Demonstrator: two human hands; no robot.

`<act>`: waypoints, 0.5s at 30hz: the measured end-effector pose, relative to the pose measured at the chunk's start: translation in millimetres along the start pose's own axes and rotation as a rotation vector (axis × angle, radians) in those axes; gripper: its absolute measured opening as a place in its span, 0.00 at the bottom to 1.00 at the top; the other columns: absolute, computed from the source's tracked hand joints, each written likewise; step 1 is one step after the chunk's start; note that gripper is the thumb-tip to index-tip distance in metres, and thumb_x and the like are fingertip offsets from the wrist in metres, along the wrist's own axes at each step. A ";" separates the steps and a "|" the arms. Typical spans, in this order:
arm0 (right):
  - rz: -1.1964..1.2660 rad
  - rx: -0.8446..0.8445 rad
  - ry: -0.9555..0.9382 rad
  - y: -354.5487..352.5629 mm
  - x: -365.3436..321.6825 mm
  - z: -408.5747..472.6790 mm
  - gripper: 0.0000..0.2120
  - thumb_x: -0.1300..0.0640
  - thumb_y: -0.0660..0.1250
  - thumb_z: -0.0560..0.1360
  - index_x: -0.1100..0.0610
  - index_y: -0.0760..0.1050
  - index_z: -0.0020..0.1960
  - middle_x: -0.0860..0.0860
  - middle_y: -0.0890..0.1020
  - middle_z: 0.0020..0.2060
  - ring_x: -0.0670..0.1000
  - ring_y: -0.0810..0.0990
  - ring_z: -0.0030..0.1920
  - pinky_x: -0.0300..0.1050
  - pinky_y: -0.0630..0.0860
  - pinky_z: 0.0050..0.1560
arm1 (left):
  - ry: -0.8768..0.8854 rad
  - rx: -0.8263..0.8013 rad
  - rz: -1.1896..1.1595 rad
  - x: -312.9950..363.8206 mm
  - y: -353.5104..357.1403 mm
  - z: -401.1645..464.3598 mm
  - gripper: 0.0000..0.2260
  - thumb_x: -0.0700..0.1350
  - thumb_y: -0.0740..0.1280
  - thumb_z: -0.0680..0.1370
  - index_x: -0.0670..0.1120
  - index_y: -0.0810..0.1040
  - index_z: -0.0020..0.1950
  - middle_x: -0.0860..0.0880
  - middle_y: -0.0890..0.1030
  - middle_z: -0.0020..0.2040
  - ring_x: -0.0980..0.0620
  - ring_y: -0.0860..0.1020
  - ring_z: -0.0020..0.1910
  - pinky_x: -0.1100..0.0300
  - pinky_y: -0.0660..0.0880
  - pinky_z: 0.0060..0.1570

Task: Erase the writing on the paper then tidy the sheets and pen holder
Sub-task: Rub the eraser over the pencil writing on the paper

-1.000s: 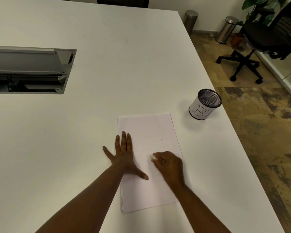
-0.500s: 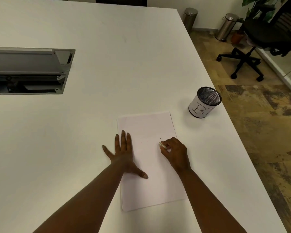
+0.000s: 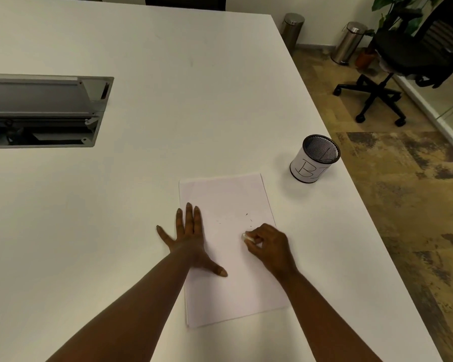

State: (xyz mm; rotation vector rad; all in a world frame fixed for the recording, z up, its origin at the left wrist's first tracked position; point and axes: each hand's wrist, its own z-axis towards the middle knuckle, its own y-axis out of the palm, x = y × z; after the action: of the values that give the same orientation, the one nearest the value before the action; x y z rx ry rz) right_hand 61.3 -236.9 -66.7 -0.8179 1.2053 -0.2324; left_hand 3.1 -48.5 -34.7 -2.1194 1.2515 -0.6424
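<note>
- Looking down from the head view, a white desk (image 3: pixel 168 74) fills most of the frame, with a stack of white sheets (image 3: pixel 233 283) lying flat near its right edge, close to the person.
- The left hand (image 3: pixel 188 236) lies flat, palm down, across the left edge of the sheets; its grip is spread wide, with the thumb resting on the paper and the little finger out on the bare desk.
- The right hand (image 3: pixel 270 246) sits on the right part of the top sheet, its grip pressed together and pinching a small white eraser (image 3: pixel 247 237) between thumb and fingertips; the eraser touches the paper.
- Just beyond the eraser, a few small dark specks (image 3: pixel 247 218) dot the sheet; I cannot tell whether they are pencil marks or crumbs.
- A pen holder (image 3: pixel 315 158), a black mesh cup wrapped in white paper with large letters drawn on it, stands upright on the desk beyond the far right corner of the sheets, apart from them and near the desk's right edge. What it holds is unclear.
- At far left, a grey metal cable hatch (image 3: pixel 45 111) is set into the desk with its flap raised.
- On the patterned floor to the right stand a black office chair (image 3: pixel 403 61) and two steel bins (image 3: pixel 348 43), with a potted plant behind them.
</note>
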 end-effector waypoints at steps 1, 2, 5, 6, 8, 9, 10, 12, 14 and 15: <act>-0.027 0.036 0.009 -2.0 2.9 4.6 0.03 0.59 0.72 0.67 0.59 0.79 0.38 0.56 0.80 0.32 0.52 0.77 0.33 0.39 0.73 0.35 | 0.000 0.001 -0.001 -0.1 0.0 0.0 0.72 0.72 0.72 0.51 0.45 0.21 0.69 0.48 0.20 0.69 0.44 0.23 0.70 0.27 0.34 0.62; -0.035 0.070 0.025 -4.1 4.8 7.7 0.03 0.60 0.72 0.67 0.59 0.80 0.38 0.57 0.80 0.32 0.52 0.77 0.33 0.41 0.74 0.36 | 0.001 0.001 -0.002 -0.2 0.3 -0.2 0.72 0.72 0.72 0.51 0.45 0.21 0.69 0.48 0.20 0.69 0.45 0.23 0.70 0.27 0.34 0.62; 0.043 0.129 0.130 -4.9 2.6 10.6 0.04 0.62 0.74 0.66 0.61 0.80 0.39 0.57 0.82 0.34 0.51 0.77 0.33 0.46 0.77 0.37 | 0.004 0.004 -0.003 -0.6 0.0 0.5 0.72 0.73 0.72 0.51 0.45 0.21 0.69 0.48 0.20 0.69 0.45 0.23 0.70 0.27 0.33 0.61; 0.074 0.117 0.155 -3.6 -0.3 8.4 0.04 0.62 0.74 0.66 0.61 0.80 0.39 0.56 0.82 0.34 0.50 0.78 0.33 0.45 0.77 0.38 | 0.003 0.003 -0.003 -0.1 0.1 0.8 0.72 0.73 0.72 0.51 0.45 0.21 0.69 0.48 0.20 0.70 0.45 0.23 0.70 0.27 0.33 0.61; 0.127 0.013 0.129 3.6 -8.2 -2.1 0.04 0.62 0.75 0.65 0.61 0.81 0.38 0.51 0.80 0.33 0.42 0.77 0.31 0.37 0.75 0.36 | 0.001 0.004 -0.002 0.0 0.5 0.8 0.72 0.73 0.72 0.51 0.45 0.21 0.69 0.48 0.21 0.70 0.44 0.23 0.70 0.27 0.34 0.62; 0.148 -0.063 0.097 8.2 -12.5 -9.2 0.04 0.63 0.75 0.64 0.60 0.81 0.38 0.48 0.79 0.32 0.40 0.77 0.31 0.32 0.73 0.35 | -0.001 0.006 -0.001 0.1 0.6 0.8 0.72 0.73 0.72 0.51 0.45 0.21 0.69 0.47 0.21 0.70 0.44 0.23 0.70 0.27 0.34 0.62; 0.153 -0.128 0.061 12.3 -16.6 -16.0 0.04 0.62 0.75 0.64 0.60 0.81 0.37 0.46 0.78 0.32 0.38 0.76 0.31 0.29 0.72 0.35 | -0.001 0.006 0.001 0.1 0.4 0.7 0.72 0.73 0.72 0.51 0.45 0.21 0.69 0.47 0.20 0.70 0.44 0.23 0.70 0.27 0.34 0.62; 0.131 -0.196 0.019 14.3 -19.0 -21.3 0.05 0.61 0.75 0.65 0.59 0.80 0.38 0.46 0.78 0.34 0.37 0.76 0.33 0.27 0.71 0.35 | -0.003 0.004 0.004 0.3 0.3 0.8 0.72 0.73 0.72 0.51 0.45 0.21 0.69 0.47 0.20 0.70 0.44 0.23 0.70 0.27 0.34 0.62; 0.103 -0.197 0.013 7.9 -15.6 -13.1 0.04 0.62 0.74 0.65 0.58 0.79 0.38 0.46 0.77 0.34 0.36 0.75 0.34 0.27 0.71 0.36 | -0.004 0.002 0.006 0.4 -0.4 0.4 0.72 0.73 0.72 0.51 0.45 0.21 0.69 0.47 0.20 0.70 0.44 0.23 0.70 0.27 0.34 0.62; 0.088 -0.173 0.018 3.8 -12.5 -7.3 0.04 0.63 0.74 0.65 0.58 0.79 0.38 0.46 0.76 0.34 0.36 0.75 0.33 0.26 0.70 0.36 | -0.004 0.000 0.009 -0.1 -0.8 0.0 0.72 0.73 0.72 0.51 0.45 0.21 0.69 0.47 0.20 0.69 0.44 0.23 0.70 0.27 0.34 0.62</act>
State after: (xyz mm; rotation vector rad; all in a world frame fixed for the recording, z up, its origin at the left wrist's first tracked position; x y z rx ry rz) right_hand 49.2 -230.4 -60.8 -0.9115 1.2882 -0.0645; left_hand 3.5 -48.1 -34.1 -2.1132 1.2581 -0.6333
